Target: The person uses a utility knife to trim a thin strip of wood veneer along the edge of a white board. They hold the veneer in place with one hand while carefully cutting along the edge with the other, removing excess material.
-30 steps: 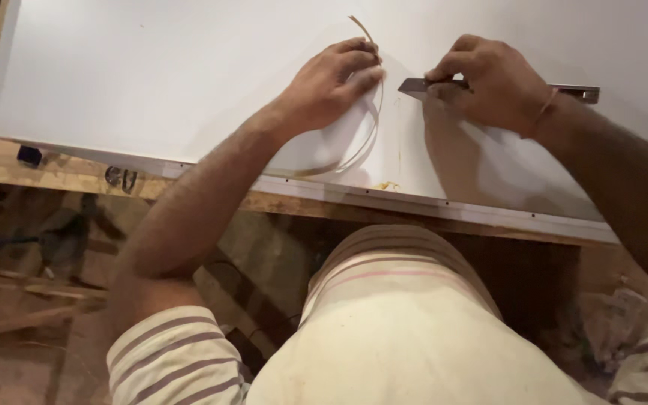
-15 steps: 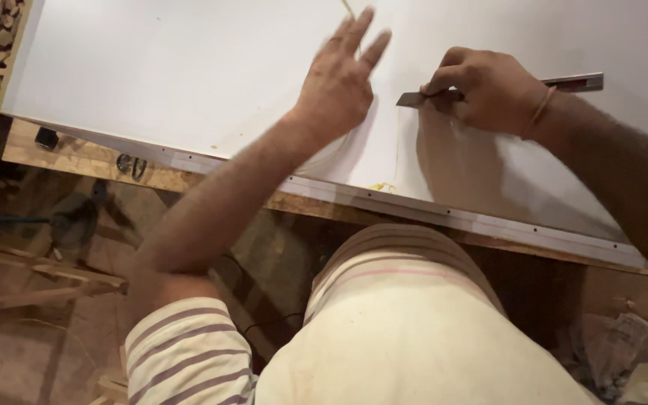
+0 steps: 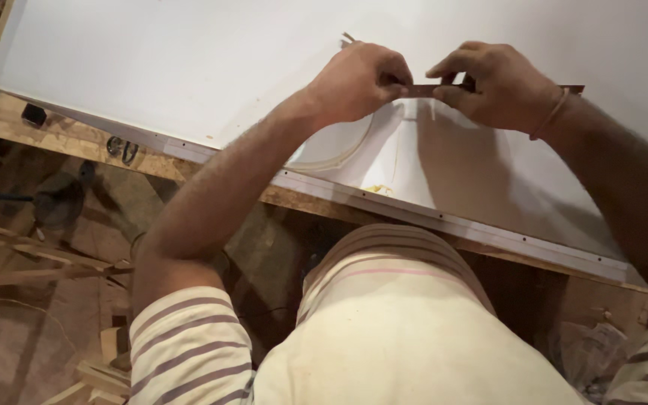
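Observation:
A large white board (image 3: pixel 189 67) lies on a wooden workbench (image 3: pixel 61 135). Over it, my left hand (image 3: pixel 358 79) and my right hand (image 3: pixel 500 82) meet on a thin dark metal blade (image 3: pixel 420 91), a flat ruler-like strip. My left fingers pinch its left end. My right hand grips it further right, and its far end (image 3: pixel 573 89) sticks out past my wrist. A thin curved strip (image 3: pixel 339 156) lies on the board under my left wrist, and its tip (image 3: pixel 348 37) shows above my left hand.
A metal edge strip with screws (image 3: pixel 444 221) runs along the board's near side. A small yellow scrap (image 3: pixel 376 190) lies by it. A dark small block (image 3: pixel 34 114) and metal clips (image 3: pixel 120 148) sit on the bench. Wood offcuts (image 3: pixel 31 255) lie on the floor.
My left hand was spread flat on the board; it has now closed and moved right onto the blade's left end. My right hand kept hold of the blade, now lifted off the board.

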